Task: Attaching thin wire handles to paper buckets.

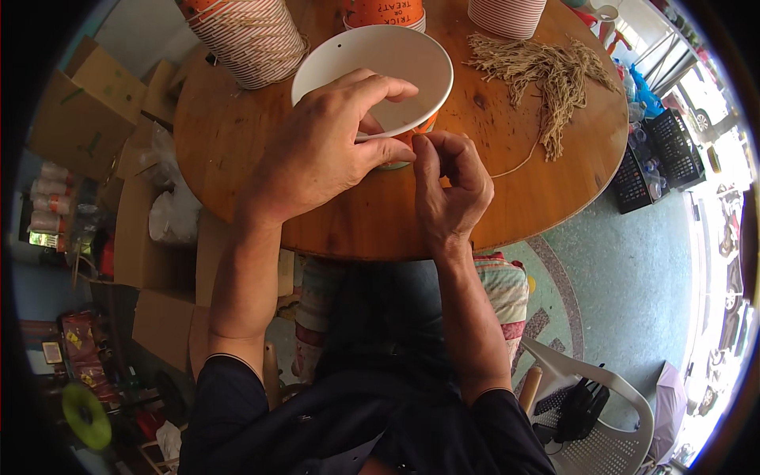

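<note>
A white-lined paper bucket (pixel 408 59) with an orange outside stands tilted on the round wooden table, its mouth toward me. My left hand (pixel 328 131) holds it at the near rim, fingers reaching over into the mouth and thumb on the outside. Close by the same rim, my right hand (pixel 453 178) is closed in a pinch, thumb against the bent forefinger, apparently on the end of a thin cord. What lies between those fingertips is mostly hidden. A strand of cord (pixel 518 165) runs from behind the right hand to a bundle of beige cords (pixel 546 75).
Stacked striped buckets (pixel 253 43) stand at far left, another stack (pixel 507 16) at far right, and an orange printed bucket (pixel 384 12) behind. Cardboard boxes (pixel 150 229) crowd the left. A grey plastic chair (pixel 602 427) and black crates (pixel 661 158) are right of the table.
</note>
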A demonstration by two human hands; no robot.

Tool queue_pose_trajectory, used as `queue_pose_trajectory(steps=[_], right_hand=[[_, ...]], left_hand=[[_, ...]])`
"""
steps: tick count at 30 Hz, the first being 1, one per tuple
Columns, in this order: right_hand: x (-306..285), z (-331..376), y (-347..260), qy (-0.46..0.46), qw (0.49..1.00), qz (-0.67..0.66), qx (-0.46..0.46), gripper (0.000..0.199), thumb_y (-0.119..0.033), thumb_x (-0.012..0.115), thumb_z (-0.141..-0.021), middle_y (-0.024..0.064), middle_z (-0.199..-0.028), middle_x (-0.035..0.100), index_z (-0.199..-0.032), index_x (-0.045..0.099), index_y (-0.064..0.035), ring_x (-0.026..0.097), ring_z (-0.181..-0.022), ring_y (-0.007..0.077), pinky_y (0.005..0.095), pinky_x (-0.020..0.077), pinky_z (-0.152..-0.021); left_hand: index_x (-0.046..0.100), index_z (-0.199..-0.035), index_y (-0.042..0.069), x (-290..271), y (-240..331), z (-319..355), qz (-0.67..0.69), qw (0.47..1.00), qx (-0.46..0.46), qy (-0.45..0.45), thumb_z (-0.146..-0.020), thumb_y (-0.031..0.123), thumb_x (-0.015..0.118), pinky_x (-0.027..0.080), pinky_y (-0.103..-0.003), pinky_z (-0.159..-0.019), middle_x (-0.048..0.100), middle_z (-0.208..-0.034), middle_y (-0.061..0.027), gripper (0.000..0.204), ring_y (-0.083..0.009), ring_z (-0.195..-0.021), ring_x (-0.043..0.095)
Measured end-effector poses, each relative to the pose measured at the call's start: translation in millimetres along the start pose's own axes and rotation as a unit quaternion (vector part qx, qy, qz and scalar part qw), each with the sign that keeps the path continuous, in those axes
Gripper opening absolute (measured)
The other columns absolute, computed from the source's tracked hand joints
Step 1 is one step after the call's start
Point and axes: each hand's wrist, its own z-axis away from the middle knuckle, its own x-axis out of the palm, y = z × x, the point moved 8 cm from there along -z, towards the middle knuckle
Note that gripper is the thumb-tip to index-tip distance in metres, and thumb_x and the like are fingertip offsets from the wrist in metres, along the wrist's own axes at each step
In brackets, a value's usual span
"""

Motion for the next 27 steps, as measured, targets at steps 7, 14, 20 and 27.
queue_pose_trajectory(steps=[7, 14, 20, 27], right_hand=[[-2.3, -0.5, 3.4, 0.009, 1.000, -0.002, 0.028, 0.007, -0.005, 0.074, -0.096, -0.0018, -0.085, 0.067, -0.097, 0.071, 0.0004, 0.057, -0.074, 0.0028, 0.0189, 0.0454, -0.065], [-5.4, 0.9, 7.4, 0.017, 0.999, -0.008, 0.034, 0.006, -0.005, 0.074, -0.096, -0.0021, -0.085, 0.067, -0.098, 0.072, 0.0002, 0.057, -0.076, 0.0029, 0.0188, 0.0453, -0.066], [-5.9, 1.6, 9.3, 0.018, 0.998, -0.016, 0.052, 0.005, -0.004, 0.073, -0.097, -0.0022, -0.086, 0.066, -0.098, 0.071, 0.0006, 0.056, -0.077, 0.0033, 0.0189, 0.0455, -0.067], [-6.4, 1.5, 12.5, 0.018, 0.997, -0.045, 0.061, 0.006, -0.004, 0.073, -0.097, -0.0019, -0.088, 0.066, -0.099, 0.071, 0.0009, 0.057, -0.077, 0.0033, 0.0186, 0.0455, -0.067]], left_hand=[[0.064, -0.126, -0.003, -0.7, 1.3, -12.8, -0.022, 0.995, 0.085, -0.054, -0.102, 0.001, 0.057, 0.057, -0.031, -0.091, 0.070, -0.114, -0.0092, 0.025, -0.0219, -0.099, 0.072], [0.066, -0.125, -0.003, 10.8, -1.6, -28.5, -0.042, 0.990, 0.083, -0.110, -0.100, 0.000, 0.058, 0.055, -0.031, -0.092, 0.073, -0.112, -0.0128, 0.026, -0.0204, -0.102, 0.070], [0.071, -0.117, -0.003, 16.1, -3.5, -33.4, -0.034, 0.984, 0.046, -0.171, -0.098, 0.003, 0.063, 0.055, -0.031, -0.084, 0.075, -0.105, -0.0139, 0.021, -0.0183, -0.091, 0.070], [0.072, -0.107, -0.002, 14.2, -3.6, -34.5, -0.066, 0.979, 0.021, -0.191, -0.097, 0.008, 0.066, 0.053, -0.031, -0.073, 0.073, -0.086, -0.0117, 0.015, -0.0159, -0.077, 0.066]])
